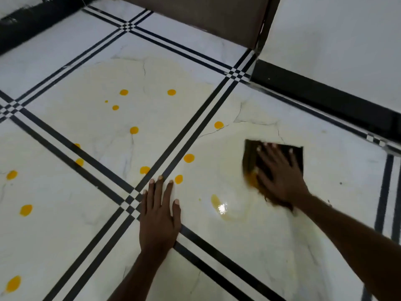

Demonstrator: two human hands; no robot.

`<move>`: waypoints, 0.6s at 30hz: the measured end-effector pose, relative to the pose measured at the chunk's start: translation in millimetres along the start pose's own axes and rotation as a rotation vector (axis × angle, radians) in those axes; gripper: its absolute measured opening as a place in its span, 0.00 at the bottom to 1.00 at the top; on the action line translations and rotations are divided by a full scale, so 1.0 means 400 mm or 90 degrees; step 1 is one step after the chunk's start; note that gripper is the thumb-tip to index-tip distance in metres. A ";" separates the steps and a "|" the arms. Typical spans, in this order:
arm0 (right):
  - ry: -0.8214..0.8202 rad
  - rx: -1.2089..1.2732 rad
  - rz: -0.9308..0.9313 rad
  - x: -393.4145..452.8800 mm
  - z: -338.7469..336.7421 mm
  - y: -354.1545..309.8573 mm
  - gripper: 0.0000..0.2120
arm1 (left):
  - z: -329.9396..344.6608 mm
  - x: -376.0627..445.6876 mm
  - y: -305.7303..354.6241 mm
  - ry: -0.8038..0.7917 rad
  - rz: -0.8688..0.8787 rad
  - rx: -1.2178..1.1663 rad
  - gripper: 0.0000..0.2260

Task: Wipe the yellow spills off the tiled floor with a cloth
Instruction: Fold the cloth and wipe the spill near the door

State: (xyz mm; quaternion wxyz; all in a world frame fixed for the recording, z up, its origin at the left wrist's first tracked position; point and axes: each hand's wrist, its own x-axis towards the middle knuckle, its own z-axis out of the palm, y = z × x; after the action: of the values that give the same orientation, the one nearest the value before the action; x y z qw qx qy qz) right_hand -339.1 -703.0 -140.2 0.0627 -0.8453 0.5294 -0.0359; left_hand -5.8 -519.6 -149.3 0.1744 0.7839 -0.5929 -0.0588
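Observation:
A dark cloth (251, 155) lies flat on the white tiled floor (282, 246) at the right. My right hand (280, 174) presses on it with fingers spread. Yellow liquid (251, 181) smears at the cloth's near-left corner. A thin yellow streak (214, 199) shines just left of it. Several yellow spills dot the tiles to the left, among them one spill (189, 158) beside the black stripes and another spill (133, 130) farther off. My left hand (159, 216) rests flat on the floor over the striped tile crossing, holding nothing.
Black double stripes (191, 131) run between the tiles. A brown panel (206, 16) stands at the top centre. A white wall with a black skirting (325, 96) runs along the right. A dark strip (32, 25) lies at the top left.

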 end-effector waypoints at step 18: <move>0.007 0.036 0.069 0.481 0.007 -0.218 0.33 | 0.023 0.011 0.000 0.046 0.024 0.002 0.25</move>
State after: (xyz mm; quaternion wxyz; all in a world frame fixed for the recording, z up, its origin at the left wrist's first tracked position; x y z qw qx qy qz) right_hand -177.1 -838.1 -131.4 0.0852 -0.8129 0.5738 -0.0520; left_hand -7.2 -525.8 -157.2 0.1957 0.7746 -0.6009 -0.0260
